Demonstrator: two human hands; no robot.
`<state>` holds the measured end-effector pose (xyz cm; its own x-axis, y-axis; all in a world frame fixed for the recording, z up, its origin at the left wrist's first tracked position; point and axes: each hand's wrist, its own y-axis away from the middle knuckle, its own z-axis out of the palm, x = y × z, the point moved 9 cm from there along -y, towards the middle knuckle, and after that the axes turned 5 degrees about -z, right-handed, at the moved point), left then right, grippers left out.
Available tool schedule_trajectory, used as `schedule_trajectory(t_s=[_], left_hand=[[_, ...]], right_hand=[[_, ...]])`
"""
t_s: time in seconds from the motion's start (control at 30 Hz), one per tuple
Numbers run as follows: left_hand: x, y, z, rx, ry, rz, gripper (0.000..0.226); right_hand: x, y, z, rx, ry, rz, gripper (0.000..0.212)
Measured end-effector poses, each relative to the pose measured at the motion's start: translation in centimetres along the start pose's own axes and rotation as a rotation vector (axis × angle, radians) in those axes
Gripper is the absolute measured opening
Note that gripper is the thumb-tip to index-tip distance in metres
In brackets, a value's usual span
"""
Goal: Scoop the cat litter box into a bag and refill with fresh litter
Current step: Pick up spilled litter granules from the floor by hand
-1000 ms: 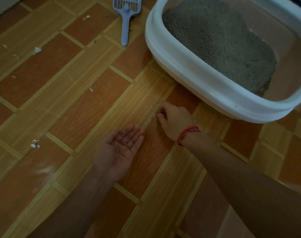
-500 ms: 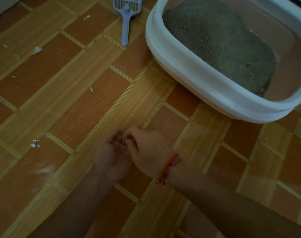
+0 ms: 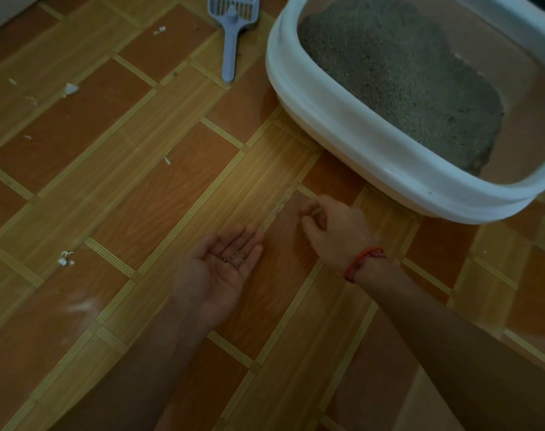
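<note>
Fingers of the left hand (image 3: 221, 269) lie straight and relaxed, palm up, with a few dark litter grains (image 3: 232, 259) resting on them. Beside it, the right hand (image 3: 336, 233), a red bracelet (image 3: 363, 259) at its wrist, has its fingers curled and tips drawn together near the floor (image 3: 109, 181); whether they pinch a grain is too blurred to tell. Just beyond sits the white litter box (image 3: 342, 119) holding grey litter (image 3: 405, 73). To its left, a blue-grey scoop (image 3: 230, 42) lies apart.
</note>
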<state>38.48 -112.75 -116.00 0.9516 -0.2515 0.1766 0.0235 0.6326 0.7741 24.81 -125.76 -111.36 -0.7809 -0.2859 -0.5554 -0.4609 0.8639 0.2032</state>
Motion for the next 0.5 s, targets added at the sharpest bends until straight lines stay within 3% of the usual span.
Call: schedule_trajectory(t_s=[0.5], left_hand=[[0.0, -0.1, 0.0, 0.005, 0.011, -0.001, 0.054]], right_hand=[[-0.7, 0.1, 1.2, -0.011, 0.102, -0.121, 0.008]])
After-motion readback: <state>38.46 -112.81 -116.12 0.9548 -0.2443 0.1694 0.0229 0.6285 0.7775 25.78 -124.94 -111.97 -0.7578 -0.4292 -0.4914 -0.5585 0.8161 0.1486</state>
